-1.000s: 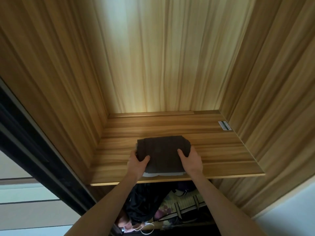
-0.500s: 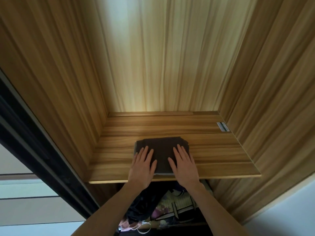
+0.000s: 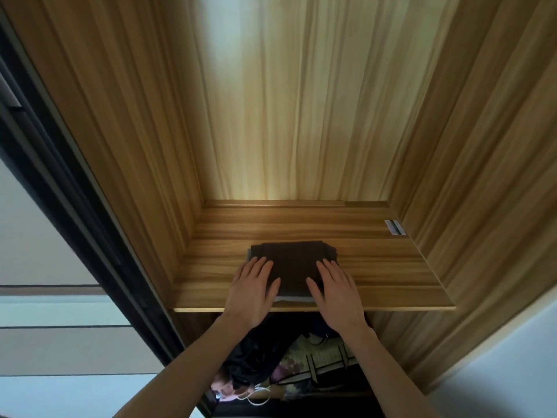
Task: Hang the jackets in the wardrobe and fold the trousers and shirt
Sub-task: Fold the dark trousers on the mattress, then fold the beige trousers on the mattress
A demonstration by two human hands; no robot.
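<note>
A folded dark garment (image 3: 293,266) lies flat on the wooden wardrobe shelf (image 3: 391,276), with a paler grey layer showing under its near edge. My left hand (image 3: 252,289) rests palm down on its left side, fingers spread. My right hand (image 3: 337,292) lies flat on its right side in the same way. Neither hand grips the cloth. Below the shelf, dark jackets (image 3: 256,357) and a patterned garment (image 3: 316,363) hang in the wardrobe, partly hidden by my forearms.
Wooden side walls and a back panel (image 3: 286,116) enclose the shelf. A small white label (image 3: 394,227) is stuck at the shelf's far right. A dark sliding-door frame (image 3: 75,212) runs along the left.
My hands went from holding the folded garment's sides to lying flat on top of it. The garment has slid slightly deeper onto the shelf.
</note>
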